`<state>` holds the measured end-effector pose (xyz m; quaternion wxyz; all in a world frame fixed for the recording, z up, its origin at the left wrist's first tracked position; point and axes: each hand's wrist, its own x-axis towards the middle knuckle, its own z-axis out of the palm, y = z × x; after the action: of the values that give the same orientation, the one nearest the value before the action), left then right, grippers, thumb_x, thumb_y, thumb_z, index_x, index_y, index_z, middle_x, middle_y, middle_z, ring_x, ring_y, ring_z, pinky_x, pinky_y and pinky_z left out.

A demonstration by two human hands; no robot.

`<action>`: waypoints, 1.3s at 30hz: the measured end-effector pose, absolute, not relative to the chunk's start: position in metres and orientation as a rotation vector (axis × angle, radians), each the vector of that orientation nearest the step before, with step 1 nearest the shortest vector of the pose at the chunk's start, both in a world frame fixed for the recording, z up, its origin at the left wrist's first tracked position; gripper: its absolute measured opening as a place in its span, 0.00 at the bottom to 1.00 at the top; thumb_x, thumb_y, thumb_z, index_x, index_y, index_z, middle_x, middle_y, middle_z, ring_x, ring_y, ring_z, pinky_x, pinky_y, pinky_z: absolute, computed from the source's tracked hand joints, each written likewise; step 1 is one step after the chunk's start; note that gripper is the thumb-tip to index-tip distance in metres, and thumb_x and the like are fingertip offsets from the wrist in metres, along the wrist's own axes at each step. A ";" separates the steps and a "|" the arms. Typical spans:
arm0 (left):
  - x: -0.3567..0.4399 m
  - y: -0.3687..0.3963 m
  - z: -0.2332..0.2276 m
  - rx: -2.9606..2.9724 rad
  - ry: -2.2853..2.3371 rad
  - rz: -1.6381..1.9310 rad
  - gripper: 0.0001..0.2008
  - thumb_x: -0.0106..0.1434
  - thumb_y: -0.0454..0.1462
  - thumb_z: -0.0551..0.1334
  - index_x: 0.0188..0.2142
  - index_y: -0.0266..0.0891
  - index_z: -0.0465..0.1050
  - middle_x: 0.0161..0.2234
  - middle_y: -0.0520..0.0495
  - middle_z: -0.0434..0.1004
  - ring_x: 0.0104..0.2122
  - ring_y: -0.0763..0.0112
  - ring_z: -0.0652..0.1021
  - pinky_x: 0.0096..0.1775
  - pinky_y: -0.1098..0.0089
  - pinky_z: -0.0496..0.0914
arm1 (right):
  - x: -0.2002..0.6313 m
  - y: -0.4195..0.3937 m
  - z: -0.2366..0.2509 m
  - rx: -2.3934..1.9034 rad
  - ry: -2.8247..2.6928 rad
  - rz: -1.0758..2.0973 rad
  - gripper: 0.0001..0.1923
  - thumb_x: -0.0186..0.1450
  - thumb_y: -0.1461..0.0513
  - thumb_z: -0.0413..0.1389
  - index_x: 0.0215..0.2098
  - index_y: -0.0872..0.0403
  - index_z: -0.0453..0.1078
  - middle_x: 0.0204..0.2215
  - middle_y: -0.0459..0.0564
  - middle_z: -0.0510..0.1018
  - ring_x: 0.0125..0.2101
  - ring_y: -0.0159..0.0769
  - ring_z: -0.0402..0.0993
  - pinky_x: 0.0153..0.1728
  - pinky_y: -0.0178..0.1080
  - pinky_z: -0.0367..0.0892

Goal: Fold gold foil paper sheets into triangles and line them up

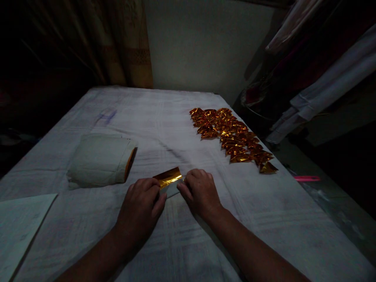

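A small sheet of gold foil paper [169,177] lies between my two hands, partly folded so that its pale underside shows along the near edge. My left hand [143,201] grips its left end, fingers curled with the thumb pressed near the fold. The right end is pinched by my right hand [201,192], thumb against bent fingers. Beyond my right hand, several folded gold foil pieces [235,137] sit in close rows. To the far left of my hands is a pale paper-wrapped stack [100,158], with a gold edge showing on its right side.
All of this rests on a table covered with a pale checked cloth [152,117]. A white paper sheet [23,223] lies at the near left. A curtain [123,43] hangs behind, and clothes [331,82] hang at the right. Something pink [307,178] is beyond the right table edge.
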<state>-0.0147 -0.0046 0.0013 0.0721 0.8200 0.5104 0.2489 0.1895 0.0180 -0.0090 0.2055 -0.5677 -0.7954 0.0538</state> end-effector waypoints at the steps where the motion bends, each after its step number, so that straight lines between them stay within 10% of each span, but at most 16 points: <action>1: -0.015 -0.005 0.001 2.469 1.536 0.738 0.12 0.70 0.38 0.57 0.29 0.40 0.70 0.40 0.42 0.77 0.42 0.55 0.75 0.43 0.54 0.70 | 0.189 0.018 -0.009 -1.590 -2.222 0.132 0.11 0.68 0.57 0.61 0.29 0.52 0.70 0.32 0.49 0.76 0.36 0.42 0.69 0.37 0.43 0.56; 9: -0.014 -0.006 0.002 2.483 1.583 0.688 0.09 0.68 0.38 0.58 0.30 0.41 0.66 0.37 0.44 0.76 0.40 0.57 0.74 0.42 0.55 0.70 | 0.187 0.019 -0.011 -1.593 -2.214 0.058 0.13 0.69 0.54 0.61 0.29 0.51 0.69 0.31 0.49 0.74 0.35 0.42 0.68 0.37 0.43 0.56; 15: -0.014 -0.006 -0.001 2.602 1.474 0.841 0.11 0.71 0.36 0.56 0.51 0.41 0.71 0.50 0.39 0.76 0.48 0.55 0.75 0.46 0.54 0.71 | 0.187 0.019 -0.015 -1.603 -2.136 0.086 0.11 0.68 0.55 0.61 0.31 0.51 0.68 0.32 0.48 0.74 0.36 0.42 0.69 0.37 0.43 0.56; 39: -0.024 -0.024 0.016 2.963 1.257 0.568 0.19 0.64 0.24 0.53 0.47 0.40 0.77 0.45 0.44 0.84 0.47 0.53 0.79 0.52 0.49 0.66 | 0.196 0.017 -0.016 -1.578 -2.027 0.217 0.05 0.67 0.62 0.61 0.37 0.50 0.68 0.41 0.49 0.77 0.44 0.43 0.70 0.43 0.44 0.58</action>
<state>-0.0240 -0.0235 0.0160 -0.0636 0.9047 0.3839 0.1733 0.1961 0.0175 -0.0159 0.2781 -0.5881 -0.7551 0.0809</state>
